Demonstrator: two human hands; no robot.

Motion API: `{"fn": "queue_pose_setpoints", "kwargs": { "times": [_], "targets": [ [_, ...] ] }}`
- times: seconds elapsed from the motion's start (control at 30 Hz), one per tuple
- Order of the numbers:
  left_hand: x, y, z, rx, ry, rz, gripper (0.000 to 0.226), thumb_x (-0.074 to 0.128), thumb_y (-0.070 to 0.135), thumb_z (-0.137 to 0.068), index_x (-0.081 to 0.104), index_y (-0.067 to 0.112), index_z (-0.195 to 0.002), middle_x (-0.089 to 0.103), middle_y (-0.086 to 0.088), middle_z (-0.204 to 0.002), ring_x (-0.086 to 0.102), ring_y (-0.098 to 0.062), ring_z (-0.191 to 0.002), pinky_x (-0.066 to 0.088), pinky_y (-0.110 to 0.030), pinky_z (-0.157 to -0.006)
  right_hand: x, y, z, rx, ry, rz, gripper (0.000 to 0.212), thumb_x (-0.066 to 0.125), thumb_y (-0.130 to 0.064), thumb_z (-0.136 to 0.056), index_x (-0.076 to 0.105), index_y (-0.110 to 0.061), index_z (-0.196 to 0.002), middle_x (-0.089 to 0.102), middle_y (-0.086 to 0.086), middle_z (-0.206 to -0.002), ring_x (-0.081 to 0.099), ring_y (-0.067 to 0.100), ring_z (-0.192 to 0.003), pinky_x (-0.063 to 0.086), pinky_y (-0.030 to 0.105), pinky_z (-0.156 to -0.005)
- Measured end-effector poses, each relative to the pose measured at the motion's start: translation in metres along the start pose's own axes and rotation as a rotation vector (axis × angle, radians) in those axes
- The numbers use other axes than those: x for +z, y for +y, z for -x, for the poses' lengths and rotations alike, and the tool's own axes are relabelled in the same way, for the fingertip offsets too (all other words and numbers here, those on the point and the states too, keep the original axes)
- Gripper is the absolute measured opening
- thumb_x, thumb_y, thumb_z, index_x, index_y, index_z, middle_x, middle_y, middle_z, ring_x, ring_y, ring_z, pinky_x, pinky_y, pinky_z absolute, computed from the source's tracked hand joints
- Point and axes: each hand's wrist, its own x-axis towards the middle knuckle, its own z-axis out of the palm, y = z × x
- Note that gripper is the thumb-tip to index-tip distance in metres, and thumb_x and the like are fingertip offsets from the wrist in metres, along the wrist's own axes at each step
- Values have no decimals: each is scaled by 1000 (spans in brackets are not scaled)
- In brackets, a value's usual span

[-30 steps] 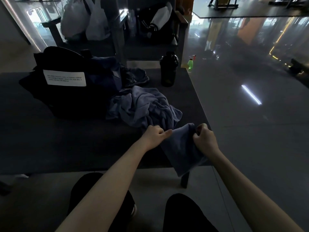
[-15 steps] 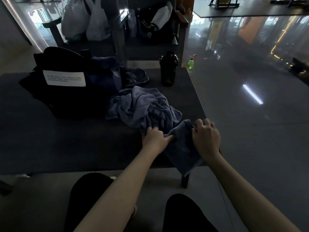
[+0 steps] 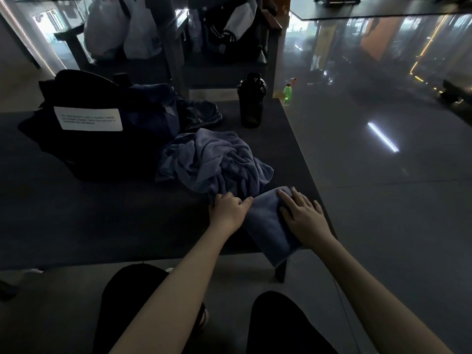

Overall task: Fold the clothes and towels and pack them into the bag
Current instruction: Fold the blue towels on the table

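A small blue-grey towel (image 3: 265,221) lies folded at the dark table's near right corner, its lower end hanging over the edge. My right hand (image 3: 302,213) presses flat on its right side with straight fingers. My left hand (image 3: 228,209) rests at the towel's left edge, fingers curled and thumb lying on the cloth. Just behind them a larger blue-grey towel (image 3: 212,162) sits crumpled in a heap. The black bag (image 3: 84,139) with a white label stands at the left, dark blue clothing (image 3: 155,108) bunched at its top.
A black shaker bottle (image 3: 251,100) stands near the table's far right corner. The table (image 3: 102,221) ends close to my right hand. A green bottle (image 3: 287,94) stands on the glossy floor beyond. A dark bench behind holds white plastic bags (image 3: 122,26).
Both hands lowered the small towel from a raised grip onto the table. My right hand uncurled and now lies flat on it; my left hand settled at its left edge.
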Motion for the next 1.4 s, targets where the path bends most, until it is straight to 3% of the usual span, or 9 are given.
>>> {"fn": "queue_pose_setpoints", "kwargs": {
  "times": [0.17, 0.27, 0.5, 0.67, 0.77, 0.9, 1.07, 1.2, 1.4],
  "targets": [
    [16, 2, 4, 203, 277, -197, 35, 38, 39, -100, 57, 16, -117, 53, -3, -125, 46, -22, -117, 34, -39, -97, 4, 1, 1, 16, -14, 7, 51, 18, -45, -100, 3, -40, -149, 8, 0, -160, 5, 18, -147, 2, 47, -118],
    [20, -5, 5, 526, 159, -229, 43, 35, 38, -100, 40, 28, -142, 44, 6, -142, 39, -16, -130, 28, -37, -104, 5, 0, 1, 22, -27, 0, 53, 18, -44, -100, 2, -38, -150, 5, 0, -160, 2, 17, -147, 1, 48, -118],
    [21, -4, -4, 425, 10, -265, 49, 27, 45, -101, 26, 33, -148, 35, 11, -151, 29, -14, -137, 23, -38, -110, -5, -20, 16, -32, 131, 109, 56, 26, -39, -100, 3, -31, -151, -17, 2, -159, -14, 23, -146, -7, 53, -114],
    [12, -14, -15, 221, -88, 17, 52, 29, 52, -98, 36, 31, -144, 35, 1, -152, 30, -22, -139, 23, -41, -115, 7, -16, 35, -63, -31, 41, 60, 24, -55, -97, 1, -37, -150, -14, -3, -159, -12, 21, -146, -7, 48, -117],
    [-2, -23, -16, 191, -127, -111, 52, 22, 50, -100, 32, 30, -147, 22, 9, -157, 18, -15, -144, 12, -41, -118, 2, -16, 27, -38, -34, 53, 62, 24, -57, -96, 1, -37, -150, -13, -2, -159, -11, 23, -146, -9, 51, -116],
    [-19, -36, -17, 192, -92, -282, 49, 28, 46, -101, 33, 30, -146, 24, 11, -156, 20, -15, -143, 16, -41, -116, -3, -27, 17, 30, 10, 99, 71, 23, -64, -93, 4, -30, -152, -11, 7, -159, -16, 25, -145, -12, 54, -113],
    [-30, -31, -27, 409, 258, -490, 50, 42, 38, -97, 35, 22, -144, 33, 4, -150, 25, -20, -139, 21, -39, -110, 9, -33, 12, 18, 9, 71, 87, 32, -73, -85, -2, -28, -151, -14, 10, -158, -14, 25, -146, -6, 53, -114],
    [-32, -41, -56, 351, 127, -574, 58, 25, 47, -100, 11, 27, -152, 4, 9, -160, -4, -20, -147, 1, -45, -117, 2, -22, -16, 34, 33, 45, 87, 31, -72, -86, -2, -26, -152, -14, 5, -159, -14, 21, -146, -5, 51, -117],
    [-14, -74, -71, 222, 95, -499, 55, 20, 50, -100, 23, 27, -150, 15, 8, -159, -9, -13, -147, -3, -43, -118, -3, -13, -64, 81, 87, 25, 83, 31, -69, -88, 1, -26, -152, -12, 2, -160, -12, 19, -146, -3, 49, -117]
  ]
}}
